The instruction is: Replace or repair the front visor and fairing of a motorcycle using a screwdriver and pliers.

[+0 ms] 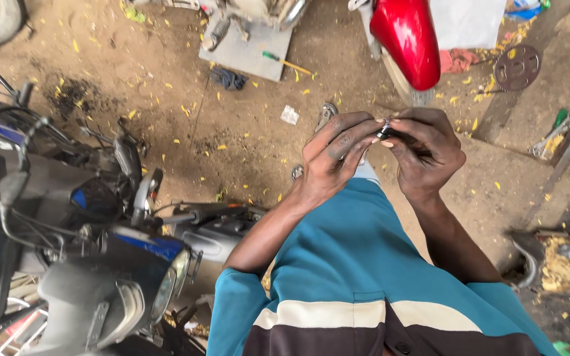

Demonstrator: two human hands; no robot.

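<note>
A left hand (334,158) and right hand (427,151), both smeared with grease, meet at chest height and pinch a small dark metal part (384,129) between their fingertips, apparently tilted up for a close look. At nine o'clock a blue motorcycle (94,250) is parked on the dirt floor (232,145); at twelve o'clock stands a red fender (407,39), with a screwdriver (286,62) lying at eleven.
</note>
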